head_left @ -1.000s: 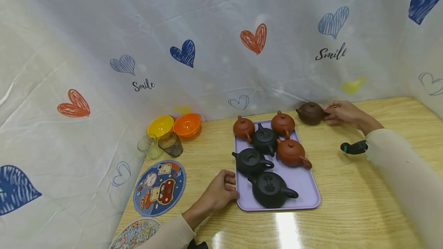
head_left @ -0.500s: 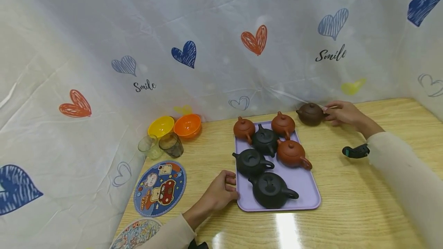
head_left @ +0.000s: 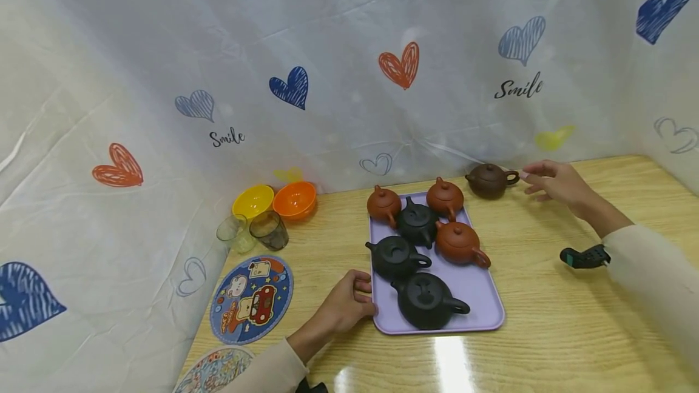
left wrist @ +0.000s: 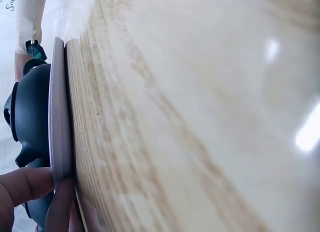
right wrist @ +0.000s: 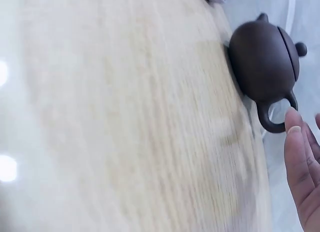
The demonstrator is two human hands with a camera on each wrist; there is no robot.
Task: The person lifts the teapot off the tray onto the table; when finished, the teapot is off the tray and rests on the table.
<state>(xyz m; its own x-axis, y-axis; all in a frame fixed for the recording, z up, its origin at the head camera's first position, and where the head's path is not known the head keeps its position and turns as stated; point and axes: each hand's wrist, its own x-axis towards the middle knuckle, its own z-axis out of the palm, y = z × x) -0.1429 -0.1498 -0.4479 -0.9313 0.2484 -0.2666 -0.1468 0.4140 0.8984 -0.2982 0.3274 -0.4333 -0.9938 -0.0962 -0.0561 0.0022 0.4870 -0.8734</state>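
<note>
Lilac tray [head_left: 480,296] on worktop [head_left: 546,332]: three black teapots, three red-brown teapots. Brown teapot [head_left: 489,180] stands off the tray, far right; right hand [head_left: 554,182] just beside its handle, fingers relaxed. Left hand [head_left: 345,307] grips the tray's near-left edge.

Cream long sleeves [head_left: 650,265], black wrist-worn cameras [head_left: 584,257]

Bright, even light; glare on the table [head_left: 453,350]; wrist views blurred.
</note>
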